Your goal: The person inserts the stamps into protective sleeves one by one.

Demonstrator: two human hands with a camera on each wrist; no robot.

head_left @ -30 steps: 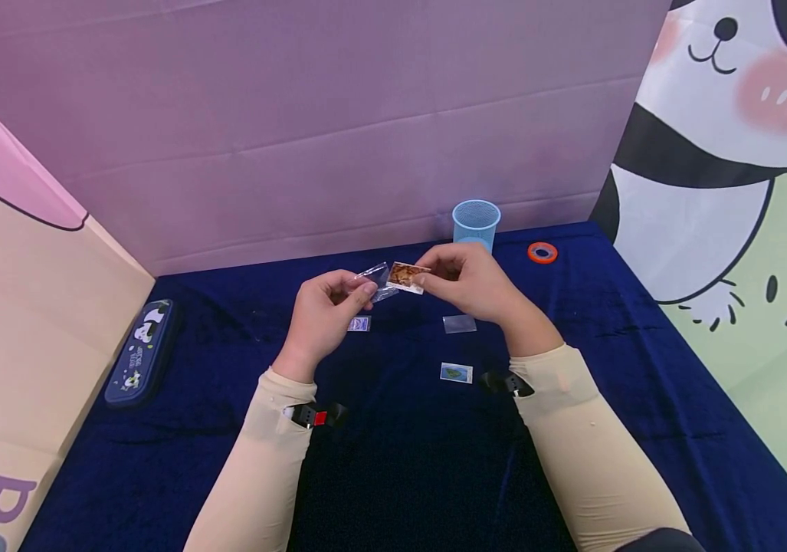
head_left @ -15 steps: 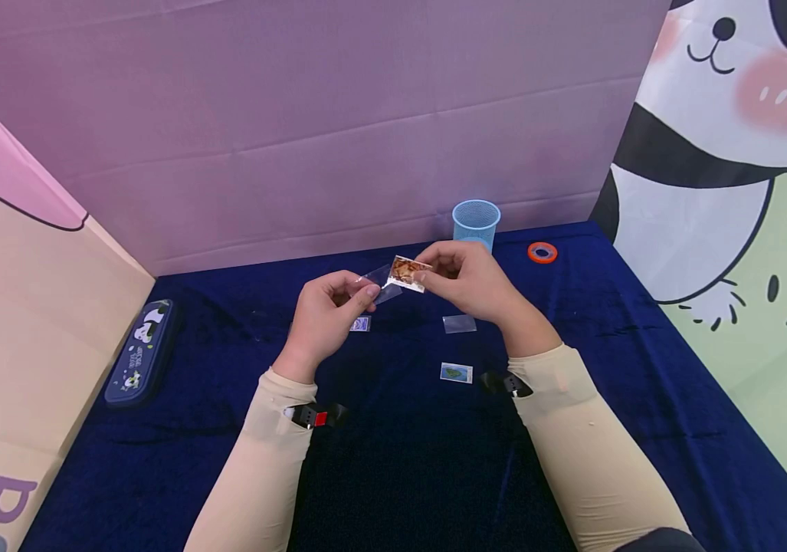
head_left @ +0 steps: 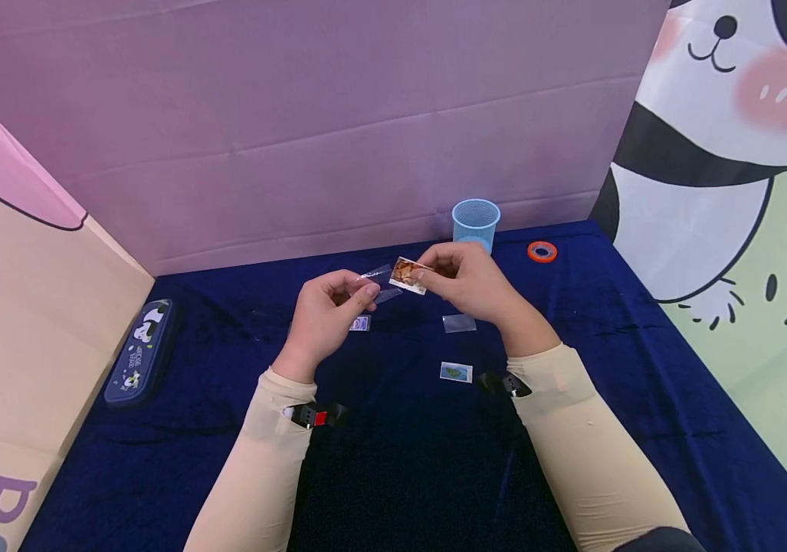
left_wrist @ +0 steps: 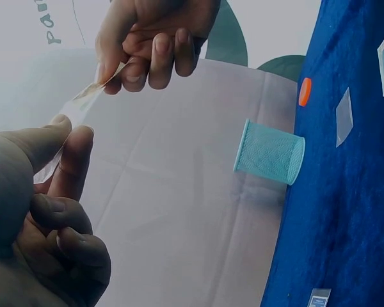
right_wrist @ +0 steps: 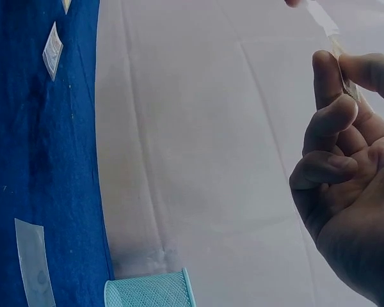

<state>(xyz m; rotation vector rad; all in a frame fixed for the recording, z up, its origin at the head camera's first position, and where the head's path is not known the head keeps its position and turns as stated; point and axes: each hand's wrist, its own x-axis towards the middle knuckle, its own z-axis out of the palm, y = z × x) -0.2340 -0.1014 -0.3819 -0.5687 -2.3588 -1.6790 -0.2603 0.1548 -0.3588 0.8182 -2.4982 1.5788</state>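
Observation:
My left hand pinches a small clear plastic sleeve between thumb and index finger, its free end pointing right. Between the thumb and fingers of my right hand is a small brown-toned stamp with a white border. The stamp's left edge is right at the sleeve's free end, both raised above the table. In the left wrist view the stamp and sleeve form one slanting line from hand to hand. My right hand's lower fingers curl loosely below the pinch.
On the blue cloth lie a blue-green stamp, another clear sleeve and a purple stamp beside my left hand. A light blue mesh cup, an orange tape roll and a dark pencil case stand farther out.
The sleeve's free end has changed shape, its upper and lower edges now standing apart. The stamp has tilted slightly at that end. Both hands have stayed nearly in place.

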